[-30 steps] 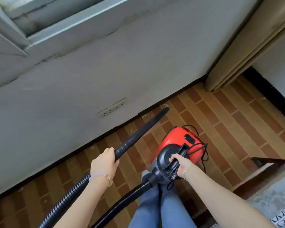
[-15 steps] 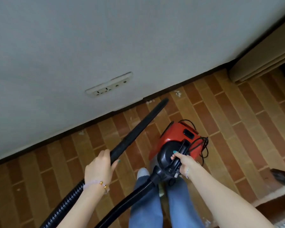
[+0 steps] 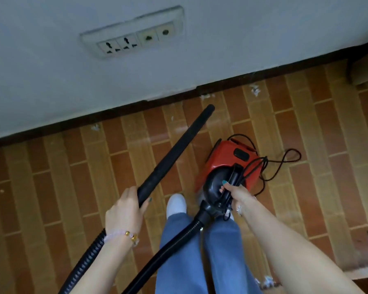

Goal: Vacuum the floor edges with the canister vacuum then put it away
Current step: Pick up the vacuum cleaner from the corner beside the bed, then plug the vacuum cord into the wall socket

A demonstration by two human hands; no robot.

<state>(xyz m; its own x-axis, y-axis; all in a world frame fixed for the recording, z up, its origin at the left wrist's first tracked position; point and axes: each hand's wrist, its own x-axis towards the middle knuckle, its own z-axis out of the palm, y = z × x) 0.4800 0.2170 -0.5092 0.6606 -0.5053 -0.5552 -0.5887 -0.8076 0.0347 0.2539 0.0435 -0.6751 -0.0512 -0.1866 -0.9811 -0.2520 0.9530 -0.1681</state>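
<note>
Soft even daylight, faint shadows, slight motion blur, wide-angle edge bending

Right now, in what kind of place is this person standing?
Most likely a room in a home: a socket plate low on a painted wall, a dark skirting board, a brick-pattern floor, and a red canister vacuum gripped by the right hand, its wand by the left hand.

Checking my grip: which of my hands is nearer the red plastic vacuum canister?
Right. The right hand grips the black handle on the red plastic vacuum canister; the left hand holds the black wand, to its left.
</note>
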